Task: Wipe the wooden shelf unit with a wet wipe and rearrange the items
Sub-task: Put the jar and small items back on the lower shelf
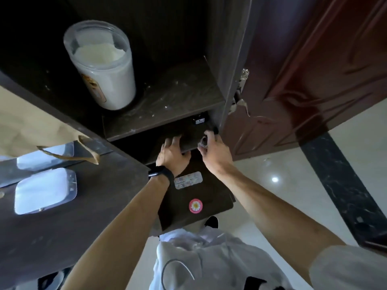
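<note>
I look down the dark wooden shelf unit (171, 97). Its upper shelf board is dusty and carries a clear plastic jar (102, 65) filled with white powder at its left. My left hand (173, 153), with a black wristband, rests with spread fingers on the front edge of the lower shelf. Beside it, my right hand (211, 149) is closed around a small clear object (203, 142) at that shelf's right end. A small black item (200, 120) lies further in on the lower shelf. No wet wipe is visible.
A brown paper bag (31, 126) and two white rectangular containers (46, 191) sit on the dark surface at left. The cabinet front below has a round flower sticker (195, 205). A reddish-brown door (314, 70) stands right, above a glossy tiled floor (272, 185).
</note>
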Demonstrator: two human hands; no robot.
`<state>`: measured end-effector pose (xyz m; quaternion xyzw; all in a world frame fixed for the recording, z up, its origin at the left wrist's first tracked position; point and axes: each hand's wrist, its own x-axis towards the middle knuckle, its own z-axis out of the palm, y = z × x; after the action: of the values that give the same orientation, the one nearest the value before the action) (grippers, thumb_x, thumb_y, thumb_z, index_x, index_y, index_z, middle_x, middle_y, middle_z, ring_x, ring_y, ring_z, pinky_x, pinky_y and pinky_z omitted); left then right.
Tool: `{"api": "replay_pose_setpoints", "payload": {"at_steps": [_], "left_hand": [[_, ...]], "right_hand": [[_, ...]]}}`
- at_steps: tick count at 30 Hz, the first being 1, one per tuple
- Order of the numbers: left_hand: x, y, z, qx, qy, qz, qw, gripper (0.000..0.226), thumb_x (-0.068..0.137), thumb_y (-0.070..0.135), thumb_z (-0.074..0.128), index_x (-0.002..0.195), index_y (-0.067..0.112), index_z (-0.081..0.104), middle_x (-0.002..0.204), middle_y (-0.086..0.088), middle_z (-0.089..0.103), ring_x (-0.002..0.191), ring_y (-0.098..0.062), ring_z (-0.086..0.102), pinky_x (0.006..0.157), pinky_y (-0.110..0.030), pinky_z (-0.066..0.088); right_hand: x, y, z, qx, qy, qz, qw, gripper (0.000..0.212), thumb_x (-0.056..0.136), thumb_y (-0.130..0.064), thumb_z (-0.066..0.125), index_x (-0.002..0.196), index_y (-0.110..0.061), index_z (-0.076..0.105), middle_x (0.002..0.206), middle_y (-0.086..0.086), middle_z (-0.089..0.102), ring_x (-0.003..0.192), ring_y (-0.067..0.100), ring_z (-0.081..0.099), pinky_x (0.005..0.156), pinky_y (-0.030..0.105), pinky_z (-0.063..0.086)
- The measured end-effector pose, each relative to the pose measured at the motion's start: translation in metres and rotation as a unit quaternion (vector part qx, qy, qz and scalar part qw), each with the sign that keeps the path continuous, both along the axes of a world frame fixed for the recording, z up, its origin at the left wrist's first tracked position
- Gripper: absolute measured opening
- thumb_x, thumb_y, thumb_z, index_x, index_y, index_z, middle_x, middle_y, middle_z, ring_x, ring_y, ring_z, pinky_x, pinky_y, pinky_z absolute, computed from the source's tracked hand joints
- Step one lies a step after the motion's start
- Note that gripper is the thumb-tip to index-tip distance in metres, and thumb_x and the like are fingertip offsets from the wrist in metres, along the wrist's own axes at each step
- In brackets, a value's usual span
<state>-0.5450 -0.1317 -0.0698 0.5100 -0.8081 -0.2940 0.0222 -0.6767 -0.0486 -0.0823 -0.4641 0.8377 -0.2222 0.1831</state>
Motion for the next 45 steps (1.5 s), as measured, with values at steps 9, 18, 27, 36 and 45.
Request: {"api": "replay_pose_setpoints", "payload": {"at_steps": [9, 18, 27, 36, 45], "left_hand": [[-0.089, -0.044, -0.029, 0.057, 0.128, 0.115, 0.983, 0.084, 0.07, 0.046, 0.078, 0.143, 0.019, 0.044, 0.14, -0.008, 0.054, 0.128, -0.029, 0.051, 0.105, -0.042, 0.044], [-0.097, -0.031, -0.046, 0.011, 0.102, 0.161, 0.982, 0.077, 0.078, 0.045, 0.076, 0.138, 0.011, 0.043, 0.139, -0.016, 0.044, 0.126, -0.037, 0.047, 0.106, -0.042, 0.04], [-0.008, 0.021, -0.022, 0.048, 0.124, 0.118, 0.984, 0.062, 0.079, 0.051, 0.074, 0.13, 0.022, 0.053, 0.121, -0.005, 0.052, 0.108, -0.026, 0.058, 0.085, -0.031, 0.049], [0.185, 0.05, -0.054, 0.09, 0.101, 0.237, 0.962, 0.064, 0.075, 0.057, 0.074, 0.131, 0.036, 0.053, 0.113, 0.013, 0.053, 0.099, -0.009, 0.06, 0.086, -0.018, 0.045], [0.282, 0.011, -0.08, 0.099, 0.019, 0.222, 0.97, 0.06, 0.076, 0.05, 0.076, 0.13, 0.035, 0.053, 0.123, 0.007, 0.057, 0.113, -0.021, 0.056, 0.094, -0.035, 0.048]], "right_hand": [[-0.003, 0.106, -0.005, -0.086, -0.078, -0.177, 0.977, 0.038, 0.087, -0.033, 0.072, 0.12, -0.02, 0.059, 0.102, 0.004, 0.067, 0.076, 0.022, 0.068, 0.072, 0.03, 0.05], [-0.006, 0.152, -0.007, -0.116, -0.081, -0.245, 0.959, 0.037, 0.085, -0.025, 0.076, 0.117, -0.013, 0.061, 0.101, 0.006, 0.068, 0.069, 0.016, 0.066, 0.074, 0.02, 0.044], [0.016, 0.107, 0.001, -0.059, -0.118, -0.133, 0.982, 0.039, 0.087, -0.043, 0.072, 0.117, -0.022, 0.062, 0.102, -0.005, 0.07, 0.075, 0.005, 0.067, 0.066, 0.007, 0.046], [0.112, 0.035, -0.036, 0.066, -0.137, 0.098, 0.983, 0.021, 0.088, -0.028, 0.073, 0.108, -0.027, 0.066, 0.098, -0.005, 0.067, 0.083, 0.006, 0.063, 0.074, 0.023, 0.053], [0.212, -0.03, -0.059, 0.089, -0.109, 0.101, 0.985, 0.031, 0.086, -0.025, 0.073, 0.113, -0.018, 0.063, 0.095, 0.001, 0.053, 0.093, 0.026, 0.059, 0.077, 0.032, 0.04]]}}
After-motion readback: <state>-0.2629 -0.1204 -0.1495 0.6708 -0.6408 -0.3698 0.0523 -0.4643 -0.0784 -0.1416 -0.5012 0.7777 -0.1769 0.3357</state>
